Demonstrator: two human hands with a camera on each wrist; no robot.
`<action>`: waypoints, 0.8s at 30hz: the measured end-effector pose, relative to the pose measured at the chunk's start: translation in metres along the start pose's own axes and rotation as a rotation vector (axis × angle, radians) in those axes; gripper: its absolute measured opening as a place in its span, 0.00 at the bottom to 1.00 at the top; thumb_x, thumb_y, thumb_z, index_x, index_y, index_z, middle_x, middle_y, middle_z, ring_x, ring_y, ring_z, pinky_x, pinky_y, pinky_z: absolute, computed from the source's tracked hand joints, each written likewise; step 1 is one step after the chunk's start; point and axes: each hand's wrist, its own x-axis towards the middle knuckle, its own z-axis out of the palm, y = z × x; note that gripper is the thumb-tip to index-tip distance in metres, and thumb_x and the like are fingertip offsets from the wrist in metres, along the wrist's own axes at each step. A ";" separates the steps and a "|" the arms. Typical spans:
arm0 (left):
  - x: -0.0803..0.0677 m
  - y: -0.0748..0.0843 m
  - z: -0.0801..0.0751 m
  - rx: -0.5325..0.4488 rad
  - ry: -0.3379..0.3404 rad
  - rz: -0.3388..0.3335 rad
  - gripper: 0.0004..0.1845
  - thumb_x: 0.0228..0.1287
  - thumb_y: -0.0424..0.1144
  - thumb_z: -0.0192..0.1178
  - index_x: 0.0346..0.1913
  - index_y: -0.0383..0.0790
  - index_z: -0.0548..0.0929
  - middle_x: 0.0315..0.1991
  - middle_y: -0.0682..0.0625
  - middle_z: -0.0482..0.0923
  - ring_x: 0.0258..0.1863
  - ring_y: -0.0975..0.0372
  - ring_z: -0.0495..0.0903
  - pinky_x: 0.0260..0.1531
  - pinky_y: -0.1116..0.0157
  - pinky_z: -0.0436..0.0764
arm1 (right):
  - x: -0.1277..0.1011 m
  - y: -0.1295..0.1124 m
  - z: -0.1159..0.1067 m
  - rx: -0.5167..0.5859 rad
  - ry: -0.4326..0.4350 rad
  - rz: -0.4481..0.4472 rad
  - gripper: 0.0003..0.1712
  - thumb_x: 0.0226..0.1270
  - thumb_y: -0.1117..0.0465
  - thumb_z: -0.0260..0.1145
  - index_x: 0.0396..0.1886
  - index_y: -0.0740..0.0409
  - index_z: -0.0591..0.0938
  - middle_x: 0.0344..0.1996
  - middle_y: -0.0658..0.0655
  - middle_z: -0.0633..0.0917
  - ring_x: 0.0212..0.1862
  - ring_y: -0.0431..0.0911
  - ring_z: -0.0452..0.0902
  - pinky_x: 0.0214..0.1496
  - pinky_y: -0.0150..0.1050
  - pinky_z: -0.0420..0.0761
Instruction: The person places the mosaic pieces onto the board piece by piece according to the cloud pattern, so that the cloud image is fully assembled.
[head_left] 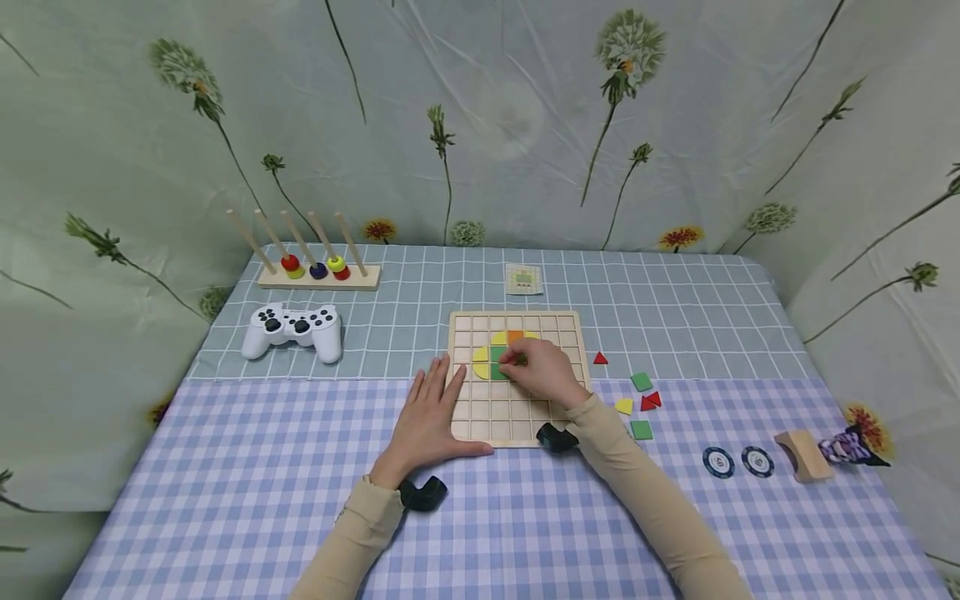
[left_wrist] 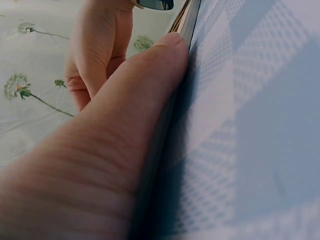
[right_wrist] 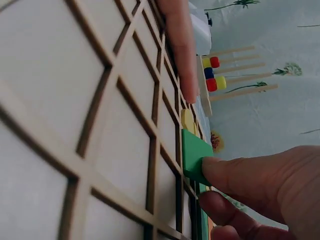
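Thumb and fingertip of my right hand (head_left: 546,369) pinch a green square tile (right_wrist: 194,156) low over the wooden grid board (head_left: 517,432). In the head view this hand covers part of the tiles on the board. Those showing there include yellow curved tiles (head_left: 481,367), green squares (head_left: 498,355) and an orange tile (head_left: 515,336). My left hand (head_left: 429,417) rests at the board's left side with its fingers spread, its thumb (left_wrist: 150,70) stretched along the front edge.
Right of the board lie red triangles (head_left: 601,358), green squares (head_left: 641,430) and a yellow tile (head_left: 624,406). A pattern card (head_left: 523,279) lies behind the board. At left are a white game controller (head_left: 292,329) and peg stand (head_left: 318,283); poker chips (head_left: 718,462) and a wooden block (head_left: 806,457) lie right.
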 end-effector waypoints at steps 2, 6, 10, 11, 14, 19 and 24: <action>0.000 0.000 0.000 0.001 0.000 0.001 0.67 0.37 0.81 0.57 0.75 0.40 0.51 0.74 0.38 0.39 0.73 0.51 0.37 0.69 0.55 0.37 | 0.000 0.000 0.000 -0.026 0.009 0.003 0.03 0.58 0.58 0.72 0.30 0.51 0.88 0.27 0.46 0.82 0.33 0.42 0.77 0.33 0.39 0.76; 0.001 0.001 0.001 -0.003 0.013 0.011 0.67 0.37 0.81 0.55 0.75 0.39 0.52 0.74 0.38 0.40 0.73 0.50 0.38 0.69 0.54 0.38 | -0.001 -0.001 0.001 -0.069 0.022 0.004 0.02 0.57 0.58 0.73 0.28 0.51 0.88 0.26 0.46 0.81 0.33 0.42 0.77 0.33 0.39 0.76; 0.001 0.001 0.002 -0.006 0.039 0.025 0.67 0.37 0.82 0.54 0.74 0.38 0.54 0.74 0.37 0.42 0.73 0.49 0.40 0.69 0.53 0.40 | -0.002 0.002 0.001 -0.097 0.023 0.006 0.02 0.56 0.58 0.73 0.27 0.50 0.89 0.25 0.45 0.79 0.30 0.41 0.75 0.30 0.37 0.75; 0.001 0.001 0.002 -0.006 0.044 0.028 0.67 0.37 0.83 0.53 0.74 0.38 0.54 0.74 0.36 0.43 0.73 0.49 0.41 0.69 0.52 0.41 | -0.003 0.003 0.000 -0.099 0.020 0.004 0.02 0.56 0.58 0.73 0.27 0.50 0.89 0.25 0.45 0.79 0.30 0.41 0.74 0.30 0.37 0.75; 0.001 0.001 0.003 -0.009 0.046 0.031 0.67 0.37 0.83 0.53 0.74 0.37 0.54 0.74 0.36 0.43 0.73 0.48 0.41 0.69 0.53 0.40 | -0.009 0.007 -0.006 -0.076 0.013 0.001 0.03 0.57 0.57 0.72 0.29 0.50 0.88 0.25 0.45 0.79 0.30 0.40 0.74 0.31 0.37 0.75; 0.001 0.001 0.004 -0.015 0.020 0.020 0.67 0.37 0.82 0.54 0.75 0.38 0.52 0.74 0.37 0.40 0.73 0.50 0.38 0.69 0.54 0.38 | -0.026 0.025 -0.031 -0.033 0.063 0.023 0.04 0.58 0.57 0.71 0.30 0.52 0.88 0.25 0.46 0.80 0.27 0.41 0.71 0.26 0.37 0.71; 0.001 0.000 0.003 -0.019 0.020 0.010 0.67 0.36 0.81 0.55 0.75 0.39 0.51 0.74 0.38 0.40 0.73 0.51 0.37 0.69 0.54 0.37 | -0.046 0.051 -0.062 -0.059 0.155 0.084 0.08 0.59 0.54 0.70 0.31 0.54 0.87 0.24 0.48 0.81 0.22 0.42 0.70 0.20 0.36 0.66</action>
